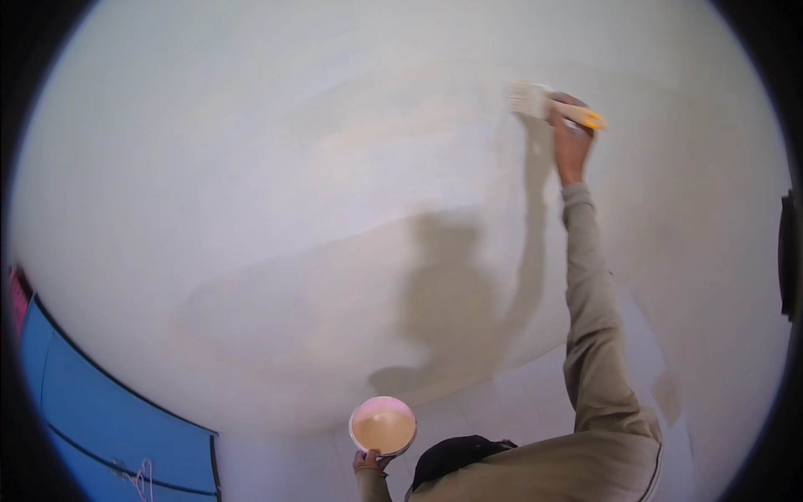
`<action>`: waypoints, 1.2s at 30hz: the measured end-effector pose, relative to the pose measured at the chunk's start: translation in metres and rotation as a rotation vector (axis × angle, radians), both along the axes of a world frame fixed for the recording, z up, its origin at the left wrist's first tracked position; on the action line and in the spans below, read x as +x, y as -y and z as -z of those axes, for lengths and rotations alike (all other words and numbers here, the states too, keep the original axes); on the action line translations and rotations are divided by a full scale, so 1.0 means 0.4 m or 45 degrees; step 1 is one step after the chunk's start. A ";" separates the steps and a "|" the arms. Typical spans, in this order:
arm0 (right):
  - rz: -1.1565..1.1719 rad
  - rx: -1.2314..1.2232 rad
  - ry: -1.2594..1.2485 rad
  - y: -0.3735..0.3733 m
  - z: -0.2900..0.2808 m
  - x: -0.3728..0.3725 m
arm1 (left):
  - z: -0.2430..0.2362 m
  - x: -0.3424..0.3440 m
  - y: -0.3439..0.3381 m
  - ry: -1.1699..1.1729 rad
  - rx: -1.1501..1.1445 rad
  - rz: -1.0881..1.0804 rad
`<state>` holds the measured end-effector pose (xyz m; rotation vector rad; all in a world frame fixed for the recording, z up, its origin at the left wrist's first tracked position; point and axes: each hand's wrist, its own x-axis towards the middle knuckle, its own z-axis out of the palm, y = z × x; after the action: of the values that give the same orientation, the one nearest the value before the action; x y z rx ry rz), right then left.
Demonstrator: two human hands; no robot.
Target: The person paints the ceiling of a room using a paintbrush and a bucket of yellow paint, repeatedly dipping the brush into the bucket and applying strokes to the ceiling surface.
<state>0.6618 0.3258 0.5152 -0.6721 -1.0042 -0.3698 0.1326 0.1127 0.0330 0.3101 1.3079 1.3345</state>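
Observation:
At the upper right, my right hand (572,138) grips a wide paintbrush (579,114) by its pale handle with a yellow end. The brush's light bristles lie against or very close to the whitish wall (251,184); the exact contact is hard to make out. Low in the middle, my left hand (369,460) holds a small round bucket (357,416) from below at its side. Its inner wall is pink, and cream-coloured paint (383,430) lies inside. Most of the left hand's fingers are hidden under and behind the bucket.
A blue cabinet (125,410) stands at the lower left, with a pink hanger (144,478) on it. Pale tiles (535,389) lie along the wall's foot. A dark object (786,255) sits at the right edge. My shadow and faint tone patches cross the wall.

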 end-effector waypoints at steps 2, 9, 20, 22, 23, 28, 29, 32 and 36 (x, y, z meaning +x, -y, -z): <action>0.274 -0.039 -0.053 0.058 -0.081 0.040 | -0.103 0.061 0.030 -0.027 -0.023 -0.010; 0.326 -0.058 0.343 -0.071 0.003 -0.476 | -0.076 0.011 0.016 0.035 0.021 -0.012; -0.665 -0.169 -0.125 -0.088 0.124 -0.402 | 0.011 -0.004 0.014 0.038 0.028 0.048; -0.225 -0.079 -0.044 -0.091 0.134 -0.198 | 0.018 -0.006 0.001 0.076 0.012 0.064; -0.134 -0.102 -0.023 -0.073 0.137 -0.110 | 0.023 -0.012 0.001 0.090 -0.004 0.062; 0.141 -0.018 -0.113 0.007 0.090 -0.057 | -0.002 -0.009 -0.010 0.041 -0.006 0.064; 0.222 0.037 -0.017 -0.012 0.078 -0.086 | -0.006 -0.007 -0.008 0.046 -0.003 0.080; 0.286 -0.208 -0.023 -0.077 0.077 -0.267 | -0.057 0.007 -0.002 0.020 0.002 0.053; -0.254 -0.142 0.327 -0.123 0.123 -0.580 | -0.067 0.008 -0.002 0.048 0.063 0.066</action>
<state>0.4299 0.3749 0.4662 -0.6278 -1.3327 -0.2294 0.1356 0.1136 0.0597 0.3493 1.2290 1.3248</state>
